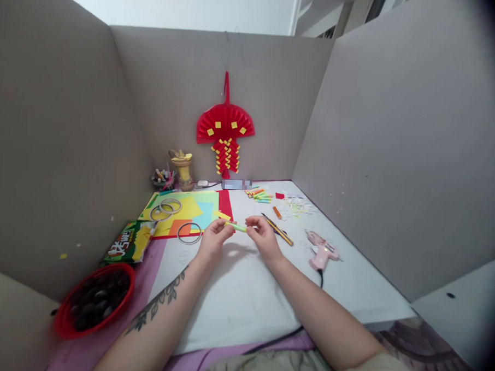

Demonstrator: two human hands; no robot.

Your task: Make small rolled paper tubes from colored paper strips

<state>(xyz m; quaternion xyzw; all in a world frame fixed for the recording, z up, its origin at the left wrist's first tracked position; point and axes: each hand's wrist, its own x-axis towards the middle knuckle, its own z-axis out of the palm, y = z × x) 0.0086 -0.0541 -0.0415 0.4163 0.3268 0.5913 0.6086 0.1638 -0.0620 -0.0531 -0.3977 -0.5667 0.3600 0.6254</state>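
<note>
Between my two hands, a small green rolled paper tube (238, 228) with a yellow end is held level above the white table. My left hand (215, 237) pinches its left end between thumb and fingers. At the right end, the fingers of my right hand (264, 235) close on the same tube. Just beyond my right hand lie a pencil (285, 236) and a dark, slim tool beside it. A yellow paper strip (221, 215) rests behind my left hand, near sheets of coloured paper (189, 205).
Rolls of tape (189, 233) lie at the left, near a snack packet (130, 241) and a red basket (132, 281) of dark round items. A pink glue gun (322, 250) with a cord sits right. Paper rolls (261, 195) and scraps lie behind; a red fan ornament (225, 124) hangs on the partition.
</note>
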